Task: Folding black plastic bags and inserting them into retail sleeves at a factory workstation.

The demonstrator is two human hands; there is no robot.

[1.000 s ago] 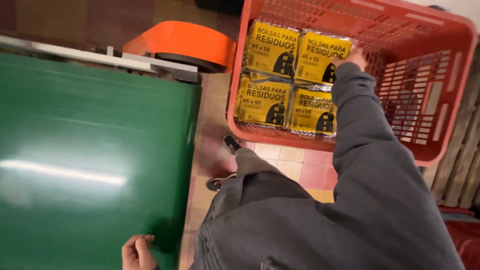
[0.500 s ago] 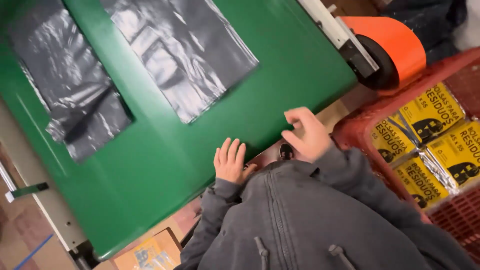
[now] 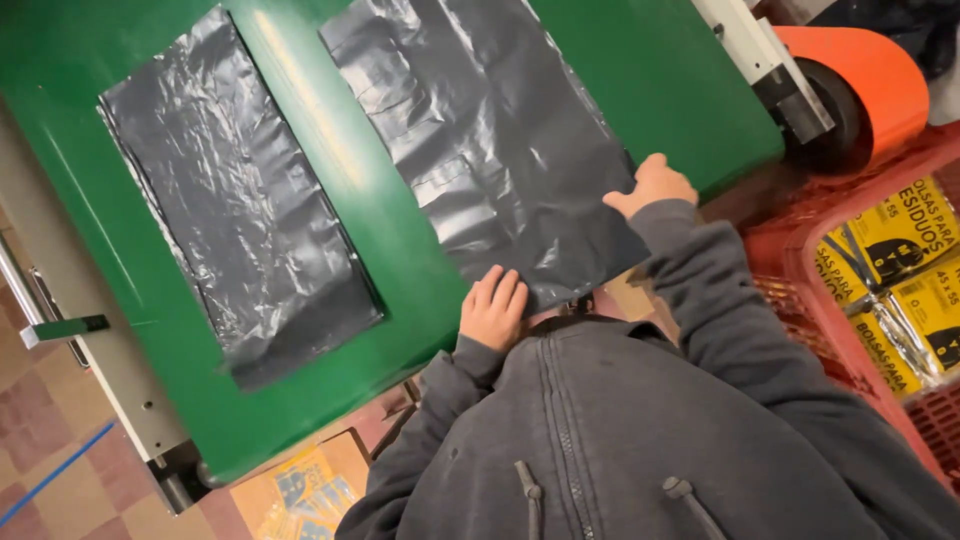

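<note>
Two flat black plastic bags lie on a green conveyor belt (image 3: 400, 250). The right bag (image 3: 490, 140) reaches the belt's near edge; the left bag (image 3: 235, 210) lies apart from it. My left hand (image 3: 493, 305) rests flat, fingers together, on the near corner of the right bag. My right hand (image 3: 652, 185) is curled over that same bag's right edge and seems to grip it. Both arms are in grey jacket sleeves.
An orange roller guard (image 3: 865, 75) sits at the belt's right end. A red plastic crate (image 3: 790, 260) to my right holds yellow packs of bags (image 3: 900, 250). A cardboard box (image 3: 300, 485) with more yellow packs stands on the tiled floor below the belt.
My view swung from the red crate to the belt. My right hand left the crate and reached the right bag's edge. Both bags have come closer to me on the belt.
</note>
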